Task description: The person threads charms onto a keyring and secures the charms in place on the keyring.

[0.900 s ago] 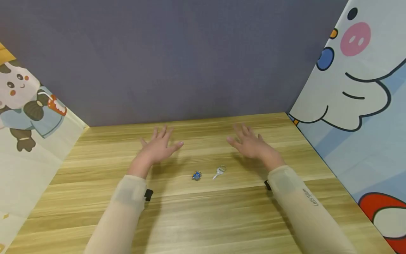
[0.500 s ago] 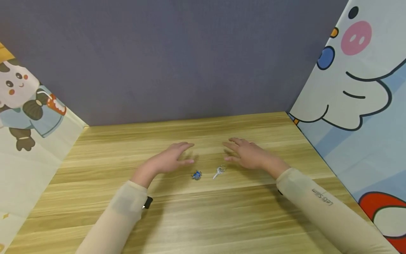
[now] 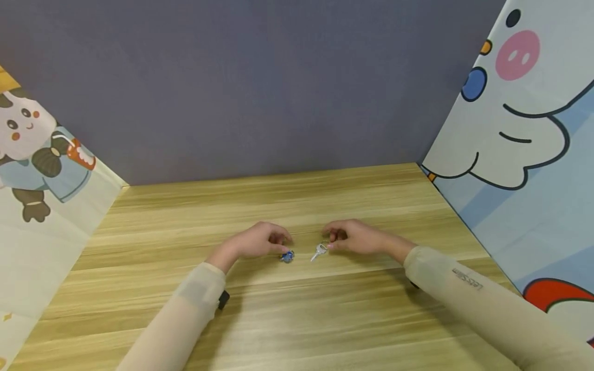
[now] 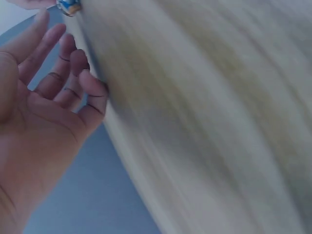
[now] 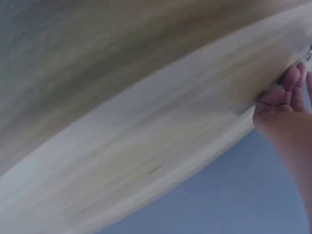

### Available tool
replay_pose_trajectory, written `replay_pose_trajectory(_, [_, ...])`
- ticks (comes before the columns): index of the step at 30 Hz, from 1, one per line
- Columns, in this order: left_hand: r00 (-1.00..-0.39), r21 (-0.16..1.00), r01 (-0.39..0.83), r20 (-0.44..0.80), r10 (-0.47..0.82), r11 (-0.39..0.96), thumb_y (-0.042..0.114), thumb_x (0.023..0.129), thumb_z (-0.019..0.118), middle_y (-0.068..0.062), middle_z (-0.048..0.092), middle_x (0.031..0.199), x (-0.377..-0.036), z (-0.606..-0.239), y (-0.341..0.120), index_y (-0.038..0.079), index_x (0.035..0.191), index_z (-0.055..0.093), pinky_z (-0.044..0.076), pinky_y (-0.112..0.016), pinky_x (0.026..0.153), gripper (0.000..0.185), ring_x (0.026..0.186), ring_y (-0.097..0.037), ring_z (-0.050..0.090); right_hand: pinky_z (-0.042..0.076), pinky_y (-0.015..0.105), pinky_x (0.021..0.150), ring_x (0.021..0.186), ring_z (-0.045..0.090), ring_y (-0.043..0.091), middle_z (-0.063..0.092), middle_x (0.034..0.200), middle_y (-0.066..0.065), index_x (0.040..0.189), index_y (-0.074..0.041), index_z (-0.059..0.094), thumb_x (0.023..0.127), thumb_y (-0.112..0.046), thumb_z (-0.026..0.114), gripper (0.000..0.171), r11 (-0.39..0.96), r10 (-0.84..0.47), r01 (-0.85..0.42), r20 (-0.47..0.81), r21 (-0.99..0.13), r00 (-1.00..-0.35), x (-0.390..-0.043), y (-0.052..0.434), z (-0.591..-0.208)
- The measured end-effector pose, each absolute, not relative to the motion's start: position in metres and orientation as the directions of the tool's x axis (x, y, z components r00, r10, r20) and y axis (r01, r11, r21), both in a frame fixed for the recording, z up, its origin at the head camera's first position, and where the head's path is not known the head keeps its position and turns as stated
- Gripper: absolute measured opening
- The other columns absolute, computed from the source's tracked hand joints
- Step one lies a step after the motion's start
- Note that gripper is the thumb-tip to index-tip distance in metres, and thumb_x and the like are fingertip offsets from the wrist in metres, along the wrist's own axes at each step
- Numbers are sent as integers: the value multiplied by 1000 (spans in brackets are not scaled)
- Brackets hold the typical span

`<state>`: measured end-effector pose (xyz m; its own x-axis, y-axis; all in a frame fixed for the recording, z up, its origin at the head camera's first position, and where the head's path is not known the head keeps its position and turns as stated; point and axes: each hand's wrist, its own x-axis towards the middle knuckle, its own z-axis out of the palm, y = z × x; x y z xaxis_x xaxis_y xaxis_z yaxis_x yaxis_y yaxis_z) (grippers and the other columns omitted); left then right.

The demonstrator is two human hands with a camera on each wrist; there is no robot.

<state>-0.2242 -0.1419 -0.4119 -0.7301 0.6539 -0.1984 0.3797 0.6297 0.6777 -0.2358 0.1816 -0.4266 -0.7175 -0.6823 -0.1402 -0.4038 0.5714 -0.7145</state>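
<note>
One left hand [image 3: 258, 241], one blue trinket [image 3: 287, 256], one silver key [image 3: 318, 252] and one right hand [image 3: 356, 237] — above one wood-grain surface [image 3: 297, 319].
The left hand's thumb and loosely bent fingers stand apart, the thumb at the trinket; whether they touch cannot be told. Trinket and key lie separately on the surface, between the two hands. The right hand's thumb and fingers stand apart beside the key's ring end — contact unclear.

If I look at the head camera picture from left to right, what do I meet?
Cartoon animal with a red cup → left hand → small blue trinket → key → right hand → pink-nosed cartoon.
</note>
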Motion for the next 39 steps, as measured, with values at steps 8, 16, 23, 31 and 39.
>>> replay_pose_trajectory(8, [-706,762,270,-258,659,588,24,100,76,1,62,90,-230,-425,-146,11,122,73,47,-27,75,25,84,-13,53,49,27,83,95,54,18,62,107,5,132,-4,65,102,-20,73,35,560,-680,-327,-195,-761,-707,-240,185,-434])
replay_pose_trajectory(16, [-696,782,215,-298,654,585,24,102,73,-1,62,96,-230,-433,-144,13,118,70,46,-28,78,20,89,-15,52,46,25,79,93,50,18,58,105,5,130,-5,65,101,-21,74,34,558,-659,-282,-210,-781,-723,-242,186,-444])
replay_pose_trajectory(23, [-696,780,200,-312,646,593,23,101,74,-3,66,99,-229,-431,-141,10,116,70,48,-29,80,20,89,-16,55,43,23,77,90,47,16,57,103,4,125,-8,68,99,-18,76,29,554,-638,-289,-175,-781,-750,-242,180,-449])
replay_pose_trajectory(31, [-679,802,207,-295,672,561,16,98,77,-1,53,95,-229,-427,-141,8,114,70,42,-30,79,20,91,-18,46,42,24,79,92,47,16,57,104,4,124,-8,69,100,-17,75,26,554,-631,-287,-169,-781,-758,-239,179,-450])
replay_pose_trajectory(39, [-674,812,244,-251,695,530,9,95,78,-4,48,97,-230,-425,-140,8,116,67,41,-30,81,24,92,-19,45,43,25,82,97,49,17,61,109,7,123,-11,73,100,-15,75,24,542,-652,-330,-139,-773,-745,-240,178,-446])
